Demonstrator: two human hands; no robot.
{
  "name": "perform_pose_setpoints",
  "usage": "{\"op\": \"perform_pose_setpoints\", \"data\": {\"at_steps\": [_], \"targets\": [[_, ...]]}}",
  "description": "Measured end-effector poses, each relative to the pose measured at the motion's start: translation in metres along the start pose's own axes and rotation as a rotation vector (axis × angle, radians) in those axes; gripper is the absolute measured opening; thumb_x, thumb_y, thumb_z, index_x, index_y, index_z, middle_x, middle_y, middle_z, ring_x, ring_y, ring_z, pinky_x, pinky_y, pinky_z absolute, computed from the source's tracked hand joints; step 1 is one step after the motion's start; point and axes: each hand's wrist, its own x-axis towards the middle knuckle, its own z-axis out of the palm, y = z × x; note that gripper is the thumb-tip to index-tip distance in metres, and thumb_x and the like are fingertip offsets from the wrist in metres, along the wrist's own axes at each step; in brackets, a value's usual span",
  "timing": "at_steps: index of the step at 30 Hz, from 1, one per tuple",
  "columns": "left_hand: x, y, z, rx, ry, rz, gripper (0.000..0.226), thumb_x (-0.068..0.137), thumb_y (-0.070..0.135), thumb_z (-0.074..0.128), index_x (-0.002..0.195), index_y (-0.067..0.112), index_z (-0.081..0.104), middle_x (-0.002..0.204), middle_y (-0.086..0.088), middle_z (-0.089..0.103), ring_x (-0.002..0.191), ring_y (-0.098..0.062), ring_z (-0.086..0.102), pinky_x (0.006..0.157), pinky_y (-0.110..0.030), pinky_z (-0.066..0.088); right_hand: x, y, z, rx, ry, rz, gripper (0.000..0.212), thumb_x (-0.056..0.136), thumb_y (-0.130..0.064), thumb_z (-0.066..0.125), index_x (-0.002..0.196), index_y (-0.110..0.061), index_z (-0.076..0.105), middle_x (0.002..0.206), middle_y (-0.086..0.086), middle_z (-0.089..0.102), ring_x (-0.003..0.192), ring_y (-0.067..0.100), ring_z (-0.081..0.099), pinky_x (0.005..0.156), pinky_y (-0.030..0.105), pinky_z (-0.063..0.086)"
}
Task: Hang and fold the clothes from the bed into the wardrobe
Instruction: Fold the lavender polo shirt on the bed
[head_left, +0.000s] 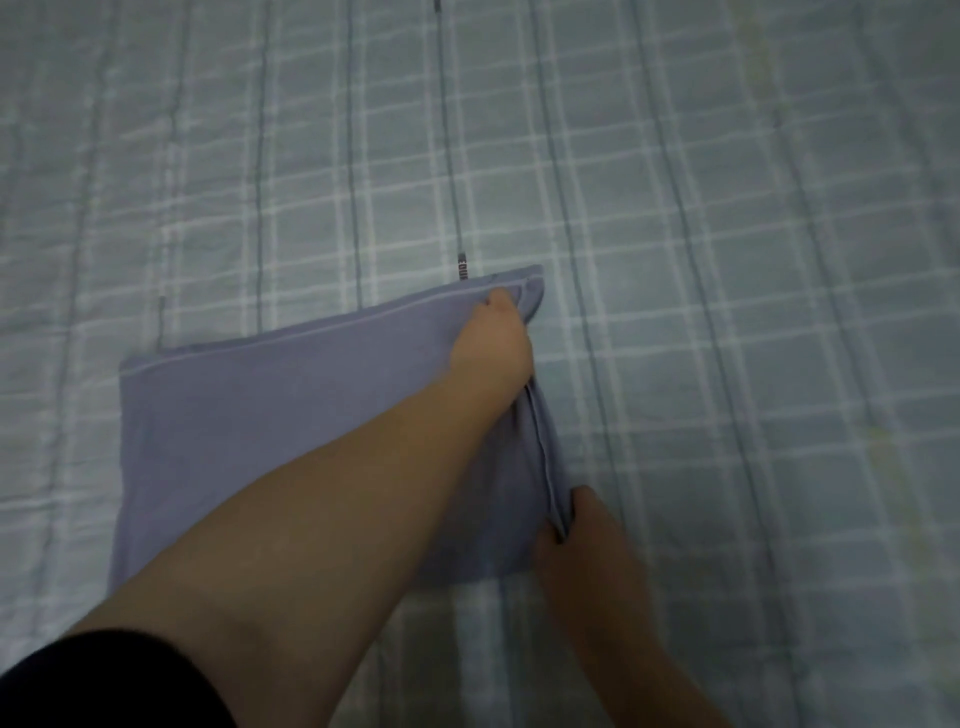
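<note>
1. The soft lavender-blue cloth garment (270, 431) lay flat on the bed's pale green checked quilt (727, 260), left of centre in the view, already folded into a rough rectangle.
2. Judging by that shape, the folding of this piece was well under way, perhaps one fold short of done; the wardrobe was not in view, so stowing it remained. No other clothes showed on the bed.
3. The left hand (496, 338), its arm reaching across the garment from a dark sleeve (104, 686), gripped the far right corner, fingers curled into the doubled edge.
4. The right hand (582, 535) pinched the near end of the same right-hand edge, thumb and fingers closed on the piped seam.
</note>
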Motion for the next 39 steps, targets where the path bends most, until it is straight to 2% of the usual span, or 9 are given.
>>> {"op": "perform_pose_setpoints", "data": {"at_steps": [5,10,16,21,26,30,33,35,39], "targets": [[-0.004,-0.018,-0.042,-0.256,-0.022,0.005,0.032,0.093,0.016,0.055,0.121,0.002,0.049,0.116,-0.015,0.062,0.108,-0.030,0.059,0.076,-0.026,0.038,-0.031,-0.030,0.004,0.093,0.069,-0.145,0.025,0.076,-0.026,0.062,0.075,-0.025,0.038,0.068,-0.004,0.049,0.057,0.008,0.044,0.049,0.024,0.031],[-0.027,-0.083,-0.127,-0.551,0.119,0.000,0.016,0.091,0.024,0.059,0.096,0.009,0.057,0.073,0.005,0.057,0.065,-0.012,0.055,0.046,-0.016,0.037,-0.086,-0.088,0.028,0.149,0.053,-0.354,0.015,0.074,-0.030,0.055,0.083,-0.025,0.044,0.070,-0.004,0.052,0.064,0.011,0.050,0.058,0.031,0.040],[-0.054,-0.230,-0.218,-0.757,0.050,-0.068,0.018,0.091,0.008,0.055,0.106,0.005,0.063,0.085,-0.009,0.063,0.071,-0.018,0.058,0.062,-0.029,0.047,-0.144,-0.177,0.112,0.114,-0.015,-0.631,0.027,0.076,-0.037,0.044,0.102,-0.028,0.046,0.085,-0.002,0.060,0.075,0.021,0.060,0.064,0.031,0.047],[-0.054,-0.357,-0.217,-0.789,0.031,-0.213,0.024,0.087,0.024,0.063,0.109,0.017,0.066,0.103,-0.005,0.072,0.092,-0.022,0.070,0.084,-0.042,0.059,-0.154,-0.208,0.227,-0.098,-0.101,-0.690,0.041,0.077,-0.038,0.045,0.116,-0.029,0.050,0.102,-0.004,0.064,0.087,0.022,0.065,0.071,0.029,0.052],[-0.053,-0.409,-0.186,-0.795,0.095,-0.267,0.026,0.082,0.026,0.060,0.102,0.010,0.062,0.081,-0.001,0.064,0.076,-0.019,0.062,0.064,-0.022,0.048,-0.153,-0.201,0.297,-0.352,-0.300,-0.765,0.056,0.082,-0.036,0.038,0.137,-0.030,0.040,0.122,-0.001,0.055,0.110,0.025,0.055,0.093,0.043,0.049],[-0.071,-0.414,-0.176,-0.645,0.223,-0.164,0.050,0.095,0.020,0.058,0.140,0.016,0.038,0.091,0.019,0.049,0.075,0.005,0.050,0.061,-0.004,0.040,-0.150,-0.194,0.285,-0.284,-0.207,-0.790,0.044,0.080,-0.029,0.042,0.123,-0.027,0.051,0.113,0.003,0.062,0.102,0.027,0.061,0.087,0.041,0.053],[-0.104,-0.421,-0.163,-0.575,0.254,-0.034,0.037,0.089,0.009,0.055,0.126,0.011,0.055,0.101,0.002,0.063,0.090,-0.014,0.063,0.085,-0.028,0.056,-0.128,-0.183,0.260,-0.261,-0.049,-0.805,0.037,0.085,-0.023,0.049,0.118,-0.014,0.062,0.117,0.010,0.063,0.106,0.031,0.060,0.095,0.039,0.047],[-0.131,-0.427,-0.145,-0.293,0.264,0.061,0.051,0.083,0.009,0.055,0.134,0.008,0.053,0.133,-0.019,0.054,0.122,-0.035,0.050,0.109,-0.047,0.041,-0.111,-0.180,0.237,-0.321,0.035,-0.822,0.039,0.085,-0.018,0.052,0.122,-0.010,0.062,0.128,0.012,0.058,0.116,0.033,0.055,0.101,0.041,0.043],[-0.184,-0.426,-0.106,0.146,0.225,0.349,0.056,0.091,0.028,0.049,0.145,0.014,0.045,0.153,-0.022,0.035,0.143,-0.041,0.029,0.114,-0.052,0.027,-0.087,-0.159,0.216,-0.509,0.100,-0.832,0.054,0.090,-0.024,0.048,0.142,-0.010,0.048,0.150,0.015,0.042,0.139,0.035,0.036,0.116,0.048,0.027]]}}
